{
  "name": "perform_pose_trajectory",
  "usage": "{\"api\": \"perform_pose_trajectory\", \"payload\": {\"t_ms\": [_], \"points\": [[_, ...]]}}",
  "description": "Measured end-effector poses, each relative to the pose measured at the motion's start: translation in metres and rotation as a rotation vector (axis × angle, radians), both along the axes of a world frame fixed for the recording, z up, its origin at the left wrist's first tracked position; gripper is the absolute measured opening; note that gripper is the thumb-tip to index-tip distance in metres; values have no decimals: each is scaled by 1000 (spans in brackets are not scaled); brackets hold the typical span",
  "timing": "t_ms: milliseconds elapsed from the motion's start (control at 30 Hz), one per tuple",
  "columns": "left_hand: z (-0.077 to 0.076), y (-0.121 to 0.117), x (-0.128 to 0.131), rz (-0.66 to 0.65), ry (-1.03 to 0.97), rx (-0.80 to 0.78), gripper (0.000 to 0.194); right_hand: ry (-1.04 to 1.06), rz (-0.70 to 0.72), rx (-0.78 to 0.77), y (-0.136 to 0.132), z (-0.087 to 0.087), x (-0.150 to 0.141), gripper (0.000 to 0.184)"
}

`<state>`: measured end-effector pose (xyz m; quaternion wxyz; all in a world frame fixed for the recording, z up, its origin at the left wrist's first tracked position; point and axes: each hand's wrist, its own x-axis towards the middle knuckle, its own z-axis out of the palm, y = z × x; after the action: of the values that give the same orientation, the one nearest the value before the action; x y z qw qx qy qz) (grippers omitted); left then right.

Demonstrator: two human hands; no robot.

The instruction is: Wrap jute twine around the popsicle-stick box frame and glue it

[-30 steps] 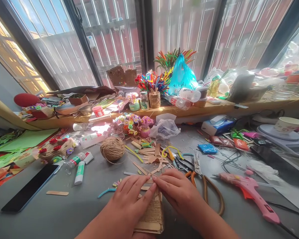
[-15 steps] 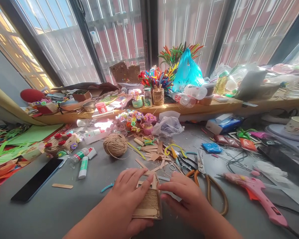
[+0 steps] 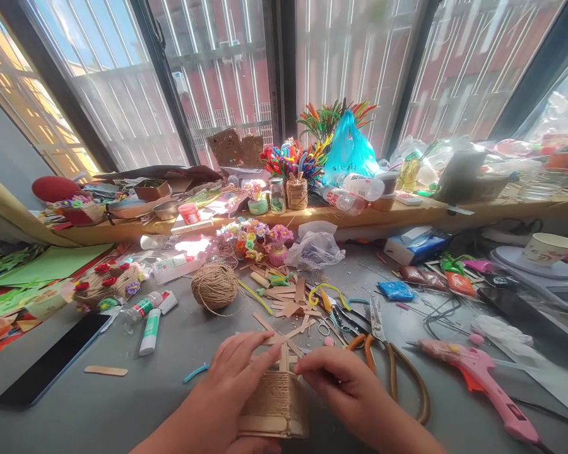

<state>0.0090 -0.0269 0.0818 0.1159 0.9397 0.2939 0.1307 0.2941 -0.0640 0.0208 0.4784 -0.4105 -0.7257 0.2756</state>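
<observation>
Twine-wrapped box (image 3: 278, 400), held: left hand (image 3: 239, 384) spread over it; right hand (image 3: 343, 381), fingertips bunched at its edge.

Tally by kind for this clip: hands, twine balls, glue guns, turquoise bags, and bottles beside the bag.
Bare hands, left hand and right hand: 2
Round brown twine ball: 1
Pink plastic glue gun: 1
Turquoise plastic bag: 1
Clear plastic bottles beside it: 2
Total: 7

The twine ball (image 3: 214, 287) lies between the phone (image 3: 54, 359) and the scissors (image 3: 384, 340).
</observation>
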Motion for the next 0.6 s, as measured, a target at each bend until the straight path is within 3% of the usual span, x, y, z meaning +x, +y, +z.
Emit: {"api": "perform_pose_trajectory", "payload": {"t_ms": [133,333,400,500,600], "points": [[-19,2,-7,53,-149,-82,109,56,-30,27,2,0,2,21],[-87,7,-9,107,-521,-502,109,136,-74,-59,7,-2,2,24],[-101,9,-13,121,-553,-585,112,161,-67,-110,7,-5,0,25],[-100,14,-23,159,-487,-666,121,177,-68,-133,5,-7,-3,25],[-82,19,-32,208,-384,-688,127,151,-71,-88,3,-7,-3,25]]}}
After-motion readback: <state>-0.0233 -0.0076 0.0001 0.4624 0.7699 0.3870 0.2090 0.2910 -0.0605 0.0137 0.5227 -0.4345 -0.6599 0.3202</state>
